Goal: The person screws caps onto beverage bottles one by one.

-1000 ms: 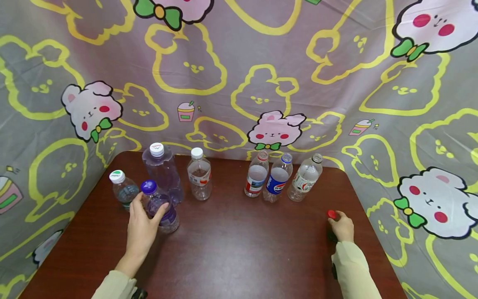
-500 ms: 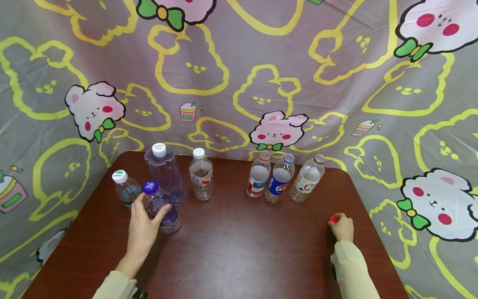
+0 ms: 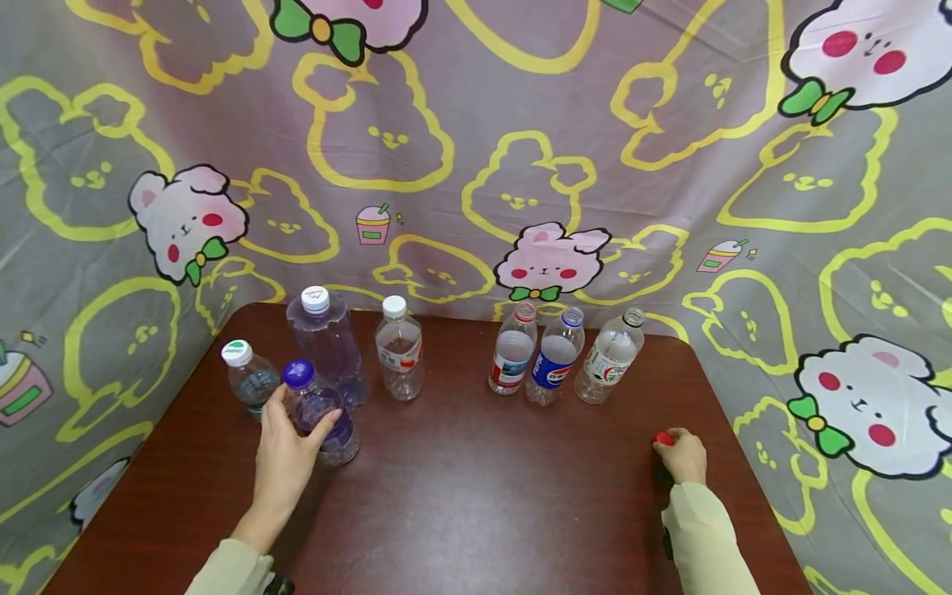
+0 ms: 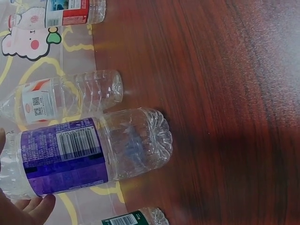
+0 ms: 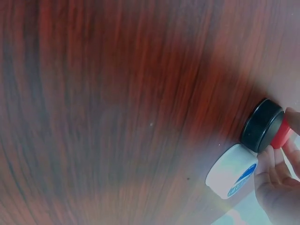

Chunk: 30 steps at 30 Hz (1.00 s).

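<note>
In the head view my left hand (image 3: pixel 286 454) grips a clear plastic bottle (image 3: pixel 338 442) with a purple label and purple cap (image 3: pixel 299 374). The bottle stands upright on the table, and its barcode label (image 4: pixel 65 154) fills much of the left wrist view. At the right, my right hand (image 3: pixel 684 456) pinches a red bottle cap (image 3: pixel 664 438). Seen from the right wrist, the red cap sits right at the top of a black cap (image 5: pixel 262 125), partly hidden by the fingers. A white cap (image 5: pixel 232 171) with a blue print lies beside the black one.
Left of centre stand a large bottle (image 3: pixel 327 339), a white-capped bottle (image 3: pixel 402 359) and a small bottle with a white-and-green cap (image 3: pixel 253 378). Uncapped bottles with a red-and-blue label (image 3: pixel 508 372), Pepsi label (image 3: pixel 552 368) and white label (image 3: pixel 606 364) line the back. A patterned cloth (image 3: pixel 446 99) hangs behind.
My right hand has lowered the red cap slightly toward the table. The left hand keeps its grip on the purple-capped bottle, which stays in place.
</note>
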Available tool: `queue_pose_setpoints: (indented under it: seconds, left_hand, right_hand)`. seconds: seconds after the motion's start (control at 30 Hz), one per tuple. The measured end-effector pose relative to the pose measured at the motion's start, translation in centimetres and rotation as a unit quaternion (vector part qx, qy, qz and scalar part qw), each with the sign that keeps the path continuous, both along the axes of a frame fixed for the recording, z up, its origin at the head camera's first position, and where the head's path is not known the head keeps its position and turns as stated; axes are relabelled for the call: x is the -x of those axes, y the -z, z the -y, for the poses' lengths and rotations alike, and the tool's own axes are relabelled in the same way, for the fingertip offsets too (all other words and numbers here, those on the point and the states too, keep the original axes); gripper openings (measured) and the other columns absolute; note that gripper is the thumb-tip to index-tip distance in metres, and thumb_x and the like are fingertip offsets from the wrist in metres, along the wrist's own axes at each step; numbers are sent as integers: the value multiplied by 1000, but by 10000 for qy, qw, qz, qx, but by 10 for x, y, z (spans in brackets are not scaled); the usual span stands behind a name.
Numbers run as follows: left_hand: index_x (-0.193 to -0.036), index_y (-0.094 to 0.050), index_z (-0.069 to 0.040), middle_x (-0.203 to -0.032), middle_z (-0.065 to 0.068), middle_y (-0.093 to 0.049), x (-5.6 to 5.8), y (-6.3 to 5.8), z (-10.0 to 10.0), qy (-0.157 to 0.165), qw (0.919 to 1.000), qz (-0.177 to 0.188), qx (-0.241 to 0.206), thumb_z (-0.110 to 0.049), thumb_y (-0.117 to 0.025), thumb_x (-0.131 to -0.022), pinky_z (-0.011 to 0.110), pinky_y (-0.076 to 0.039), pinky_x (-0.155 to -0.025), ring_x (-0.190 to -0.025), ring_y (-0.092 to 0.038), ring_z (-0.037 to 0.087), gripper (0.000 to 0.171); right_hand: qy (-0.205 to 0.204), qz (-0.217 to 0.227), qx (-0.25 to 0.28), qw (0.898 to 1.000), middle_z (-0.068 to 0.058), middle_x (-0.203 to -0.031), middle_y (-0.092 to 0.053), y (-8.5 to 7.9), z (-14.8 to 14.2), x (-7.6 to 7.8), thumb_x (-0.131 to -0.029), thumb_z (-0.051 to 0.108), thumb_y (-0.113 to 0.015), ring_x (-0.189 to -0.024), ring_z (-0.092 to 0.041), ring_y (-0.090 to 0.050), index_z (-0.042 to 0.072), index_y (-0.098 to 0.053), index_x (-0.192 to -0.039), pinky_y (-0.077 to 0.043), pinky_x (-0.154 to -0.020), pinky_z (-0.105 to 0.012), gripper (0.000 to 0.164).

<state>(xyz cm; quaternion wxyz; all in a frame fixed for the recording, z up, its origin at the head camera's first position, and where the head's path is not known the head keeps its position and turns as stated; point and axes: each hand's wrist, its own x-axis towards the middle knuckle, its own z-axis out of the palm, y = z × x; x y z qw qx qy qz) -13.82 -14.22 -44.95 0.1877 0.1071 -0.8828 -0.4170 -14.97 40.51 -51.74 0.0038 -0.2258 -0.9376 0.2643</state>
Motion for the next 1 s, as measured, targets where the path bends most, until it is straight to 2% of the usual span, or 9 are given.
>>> queue_pose_setpoints:
  seconds: [0.3, 0.57, 0.67, 0.73, 0.8, 0.83, 0.9, 0.93, 1.0]
  left_hand:
    - [-138, -32, 7, -129, 30, -43, 5, 3, 3, -107, 9998, -136, 41, -19, -78, -79, 64, -38, -94, -119, -45, 49, 78]
    - [-147, -21, 1, -139, 31, -36, 3, 8, 4, -262, 9996, -83, -42, -26, -80, -77, 68, -37, -95, -126, -40, 49, 95]
    - [-147, -21, 0, -140, 29, -33, -2, 9, 2, -457, 9983, -296, -197, -27, -81, -76, 67, -35, -96, -127, -37, 48, 97]
    - [-146, -22, 0, -140, 29, -31, -6, 11, 0, -550, 9954, -722, -306, -31, -80, -76, 65, -33, -99, -128, -34, 47, 96]
    - [-142, -26, 3, -137, 30, -32, -8, 14, -2, -593, 9871, -1457, -304, -42, -76, -78, 56, -33, -105, -127, -34, 45, 93]
    - [-139, -29, 6, -135, 32, -34, -8, 16, -4, -584, 9793, -1917, -272, -47, -73, -80, 49, -32, -108, -126, -35, 43, 91]
    - [-126, -36, 12, -126, 33, -39, -8, 19, -9, -489, 9574, -2839, -190, -55, -66, -81, 36, -29, -111, -124, -38, 35, 86]
    - [-118, -39, 13, -119, 34, -41, -7, 20, -13, -395, 9438, -3278, -103, -57, -64, -82, 30, -29, -110, -121, -40, 31, 83]
    - [-101, -41, 12, -106, 31, -46, -5, 20, -23, -92, 9176, -3971, 147, -52, -62, -85, 21, -27, -107, -112, -43, 25, 69]
  right_hand:
    - [103, 92, 150, 9998, -38, -115, -55, -2, -5, -3, -87, 13, -59, -98, -48, -55, -17, -51, -118, -44, -85, -52, 44]
    - [186, 17, 158, 9997, -38, -114, -56, -5, -10, -7, -87, 16, -59, -98, -48, -54, -15, -51, -119, -45, -87, -54, 45]
    - [205, -3, 202, 9996, -38, -114, -55, -6, -12, -10, -88, 16, -59, -97, -47, -55, -15, -50, -121, -45, -86, -53, 46]
    - [214, -19, 253, 9994, -38, -113, -56, -7, -14, -11, -88, 16, -59, -96, -46, -55, -15, -50, -121, -46, -85, -52, 46]
    - [255, -23, 303, 9992, -38, -114, -56, -10, -16, -13, -89, 16, -60, -96, -46, -56, -15, -50, -121, -47, -84, -52, 46]
    - [276, -38, 311, 9991, -38, -114, -56, -11, -17, -14, -88, 16, -60, -96, -46, -56, -14, -50, -121, -47, -84, -51, 46]
    - [281, -68, 310, 9991, -38, -114, -55, -13, -18, -15, -88, 16, -59, -98, -47, -55, -15, -50, -121, -46, -85, -53, 46]
    - [284, -94, 309, 9991, -38, -115, -55, -14, -19, -16, -88, 15, -59, -99, -48, -55, -14, -49, -121, -46, -86, -53, 46]
    - [302, -157, 303, 9990, -38, -116, -55, -17, -19, -16, -88, 15, -59, -100, -48, -55, -14, -49, -122, -46, -87, -54, 45]
